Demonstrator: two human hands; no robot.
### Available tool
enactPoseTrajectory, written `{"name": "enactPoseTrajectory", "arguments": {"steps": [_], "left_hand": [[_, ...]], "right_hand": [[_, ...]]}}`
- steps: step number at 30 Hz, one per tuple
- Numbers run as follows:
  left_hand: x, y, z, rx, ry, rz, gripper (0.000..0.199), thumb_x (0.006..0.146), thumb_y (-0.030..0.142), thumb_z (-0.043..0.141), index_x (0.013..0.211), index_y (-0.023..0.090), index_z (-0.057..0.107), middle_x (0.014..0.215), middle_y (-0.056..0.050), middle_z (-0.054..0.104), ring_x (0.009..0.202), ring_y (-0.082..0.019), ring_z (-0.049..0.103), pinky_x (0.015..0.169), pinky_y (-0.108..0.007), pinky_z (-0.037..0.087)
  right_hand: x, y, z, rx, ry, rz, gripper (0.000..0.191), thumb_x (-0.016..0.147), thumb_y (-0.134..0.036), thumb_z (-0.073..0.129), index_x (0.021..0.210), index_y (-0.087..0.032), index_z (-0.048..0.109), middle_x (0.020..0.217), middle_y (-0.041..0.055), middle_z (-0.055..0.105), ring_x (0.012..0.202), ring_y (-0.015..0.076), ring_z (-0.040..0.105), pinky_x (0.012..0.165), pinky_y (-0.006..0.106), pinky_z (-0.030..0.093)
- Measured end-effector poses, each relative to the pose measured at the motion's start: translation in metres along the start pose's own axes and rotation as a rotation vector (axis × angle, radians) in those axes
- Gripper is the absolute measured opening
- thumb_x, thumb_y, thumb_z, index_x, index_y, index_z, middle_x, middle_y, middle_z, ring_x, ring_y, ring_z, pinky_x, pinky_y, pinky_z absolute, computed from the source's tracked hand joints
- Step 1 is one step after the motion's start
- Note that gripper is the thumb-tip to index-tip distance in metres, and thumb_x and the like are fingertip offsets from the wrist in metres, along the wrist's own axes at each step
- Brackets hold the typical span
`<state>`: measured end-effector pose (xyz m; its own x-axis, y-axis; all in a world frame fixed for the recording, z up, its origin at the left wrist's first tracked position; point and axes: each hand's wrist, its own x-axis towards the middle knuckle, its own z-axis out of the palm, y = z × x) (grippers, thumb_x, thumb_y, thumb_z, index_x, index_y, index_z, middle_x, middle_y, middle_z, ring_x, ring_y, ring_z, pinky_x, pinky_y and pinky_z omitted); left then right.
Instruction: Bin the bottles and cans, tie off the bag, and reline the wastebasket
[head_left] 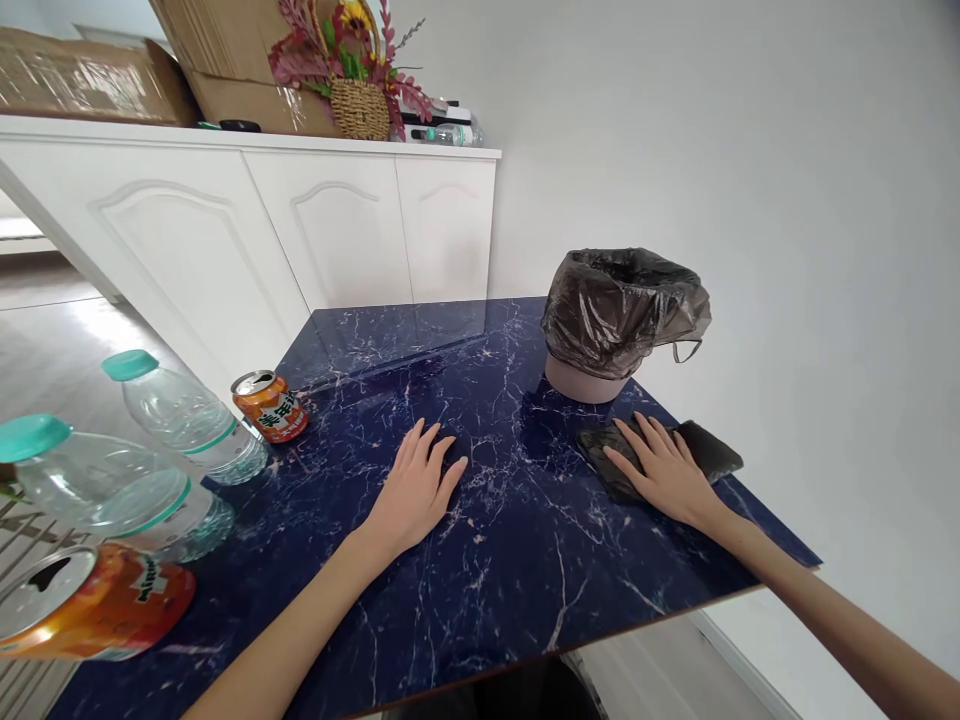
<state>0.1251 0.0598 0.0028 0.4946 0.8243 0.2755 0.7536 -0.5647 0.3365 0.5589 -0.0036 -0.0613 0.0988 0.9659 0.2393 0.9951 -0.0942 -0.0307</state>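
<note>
My left hand [420,482] lies palm down on the dark blue marbled table [517,540], fingers stretched out, with nothing in it. Farther right, my right hand [664,468] rests flat with spread fingers on a folded black plastic bag [711,450]. Just beyond that bag stands a small bin [585,382] lined with a dark plastic bag [622,310], its edge folded over the rim. Left of my left hand are an orange soda can [271,408] and a clear bottle with a teal cap [191,420]. A second such bottle [120,490] and another orange can [97,600] stand nearer.
A white cabinet [345,225] stands behind the table, bearing cardboard boxes [82,75], a wicker basket of flowers [360,108] and a lying bottle [448,135]. A pale wall [750,200] runs along the right. The table's front edge is close to me.
</note>
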Motion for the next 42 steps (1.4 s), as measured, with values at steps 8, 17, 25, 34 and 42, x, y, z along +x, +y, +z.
{"name": "enactPoseTrajectory", "arguments": {"steps": [8, 17, 25, 34, 42], "left_hand": [[0.001, 0.004, -0.006, 0.004, -0.043, -0.030, 0.062, 0.114, 0.058, 0.034, 0.154, 0.017, 0.057, 0.171, -0.015, 0.047, 0.169, -0.036, 0.020, 0.135, -0.065, 0.027], [0.002, 0.005, -0.008, 0.031, -0.069, -0.035, 0.059, 0.114, 0.057, 0.035, 0.155, 0.020, 0.055, 0.172, -0.012, 0.046, 0.169, -0.034, 0.019, 0.135, -0.064, 0.026], [0.006, 0.003, -0.012, -0.026, -0.045, -0.050, 0.049, 0.114, 0.052, 0.041, 0.151, 0.025, 0.059, 0.169, -0.009, 0.050, 0.168, -0.035, 0.024, 0.131, -0.066, 0.035], [0.010, -0.007, -0.016, -0.132, 0.042, -0.100, 0.041, 0.111, 0.050, 0.047, 0.144, 0.031, 0.064, 0.161, -0.006, 0.059, 0.163, -0.034, 0.036, 0.129, -0.064, 0.041], [0.014, -0.008, -0.022, -0.198, 0.074, -0.144, 0.038, 0.111, 0.051, 0.048, 0.138, 0.034, 0.068, 0.154, -0.004, 0.064, 0.156, -0.034, 0.048, 0.125, -0.063, 0.046]], "right_hand": [[-0.001, -0.003, -0.005, 0.005, -0.013, -0.004, 0.079, 0.110, -0.071, 0.022, 0.173, -0.025, 0.034, 0.180, 0.0149, 0.027, 0.167, 0.0371, 0.024, 0.132, 0.065, 0.026], [-0.004, -0.008, -0.005, 0.001, 0.029, -0.009, 0.082, 0.109, -0.074, 0.025, 0.172, -0.024, 0.036, 0.180, 0.0151, 0.027, 0.167, 0.0384, 0.025, 0.132, 0.066, 0.027], [-0.006, -0.010, -0.007, 0.049, 0.069, -0.041, 0.078, 0.110, -0.070, 0.026, 0.173, -0.024, 0.032, 0.181, 0.0153, 0.024, 0.167, 0.0399, 0.023, 0.132, 0.068, 0.026], [0.018, -0.025, -0.109, 0.322, 0.261, -0.283, 0.042, 0.110, -0.040, 0.055, 0.152, -0.033, 0.056, 0.144, 0.0059, 0.073, 0.137, 0.0335, 0.068, 0.117, 0.057, 0.056], [0.084, -0.040, -0.213, 0.249, 0.768, -0.356, 0.047, 0.102, -0.028, 0.069, 0.147, -0.031, 0.059, 0.135, 0.0111, 0.073, 0.128, 0.0398, 0.068, 0.110, 0.060, 0.054]]}}
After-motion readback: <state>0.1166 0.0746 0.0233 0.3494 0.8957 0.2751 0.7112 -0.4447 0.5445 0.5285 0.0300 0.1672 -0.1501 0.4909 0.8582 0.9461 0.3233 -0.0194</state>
